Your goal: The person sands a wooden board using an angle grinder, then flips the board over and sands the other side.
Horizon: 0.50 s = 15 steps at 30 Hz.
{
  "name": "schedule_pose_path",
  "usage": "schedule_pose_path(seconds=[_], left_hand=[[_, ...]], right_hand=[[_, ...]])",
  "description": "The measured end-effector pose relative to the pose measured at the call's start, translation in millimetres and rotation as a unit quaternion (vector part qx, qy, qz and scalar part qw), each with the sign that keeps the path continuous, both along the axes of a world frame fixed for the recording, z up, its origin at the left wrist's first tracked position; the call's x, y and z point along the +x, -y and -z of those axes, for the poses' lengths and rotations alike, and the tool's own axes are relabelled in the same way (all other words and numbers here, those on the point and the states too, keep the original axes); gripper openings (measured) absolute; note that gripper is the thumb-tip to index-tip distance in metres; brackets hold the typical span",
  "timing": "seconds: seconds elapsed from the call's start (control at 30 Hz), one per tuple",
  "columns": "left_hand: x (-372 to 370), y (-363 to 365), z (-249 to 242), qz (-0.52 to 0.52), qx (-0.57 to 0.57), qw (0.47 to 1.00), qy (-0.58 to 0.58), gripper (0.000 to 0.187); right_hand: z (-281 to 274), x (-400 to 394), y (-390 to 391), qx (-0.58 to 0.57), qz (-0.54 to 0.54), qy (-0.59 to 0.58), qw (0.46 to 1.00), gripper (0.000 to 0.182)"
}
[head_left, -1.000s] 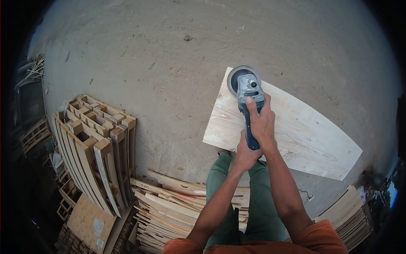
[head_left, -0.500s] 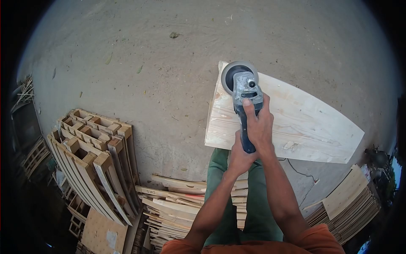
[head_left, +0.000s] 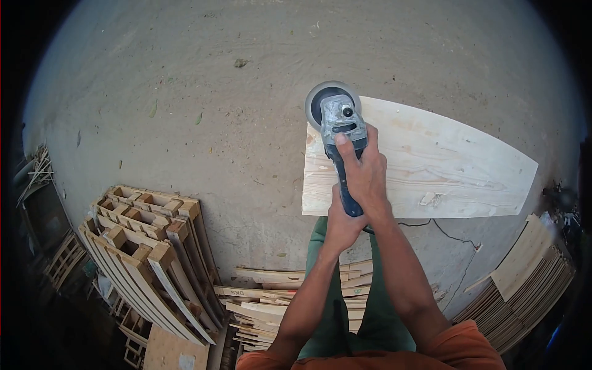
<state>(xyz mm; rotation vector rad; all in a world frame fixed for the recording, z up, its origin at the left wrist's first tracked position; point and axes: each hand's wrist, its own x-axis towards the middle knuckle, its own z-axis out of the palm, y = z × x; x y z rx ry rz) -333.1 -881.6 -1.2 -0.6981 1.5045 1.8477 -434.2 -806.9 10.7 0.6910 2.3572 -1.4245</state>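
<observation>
An angle grinder [head_left: 341,123] with a round disc at its head is gripped in both my hands. Toward the rear of its dark body, my left hand [head_left: 343,223] wraps the handle. My right hand [head_left: 365,176] holds it just behind the metal gear head, thumb on top. The disc overlaps the upper left corner of a pale wooden board [head_left: 450,163], which has one curved long edge and tapers to the right. Visible grain and a knot mark the board's face.
Several wooden pallets [head_left: 148,253] lean together on the left. Loose planks [head_left: 265,308] lie behind my legs. A stack of thin boards [head_left: 524,296] stands at lower right. A dark cord [head_left: 450,237] runs over the concrete floor [head_left: 234,123], which has scattered leaves.
The grinder and both hands have shifted a little left and up, so the disc now reaches past the board's left corner. The view has turned slightly.
</observation>
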Motion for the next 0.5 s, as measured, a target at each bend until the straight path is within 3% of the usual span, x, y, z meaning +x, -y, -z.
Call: schedule_pose_path(seconds=[0.07,0.17,0.3,0.37,0.5], left_hand=[[2,-4,-1,-0.002,0.017,1.000,0.021,0.073],[8,-24,-1,0.078,-0.027,0.997,-0.007,0.075],[13,-26,-1,0.069,-0.017,0.997,0.015,0.076],[9,-16,-1,-0.004,-0.007,1.000,-0.010,0.076],[7,-8,0,-0.003,0.018,1.000,-0.005,0.077]], right_hand=[[3,7,-11,0.001,0.027,-0.014,1.000,0.080],[-2,17,-33,-0.008,0.066,-0.018,0.998,0.080],[-3,20,-33,-0.011,0.056,0.008,0.998,0.081],[7,16,-19,0.003,0.016,-0.016,1.000,0.082],[3,16,-17,0.006,0.016,-0.008,1.000,0.082]])
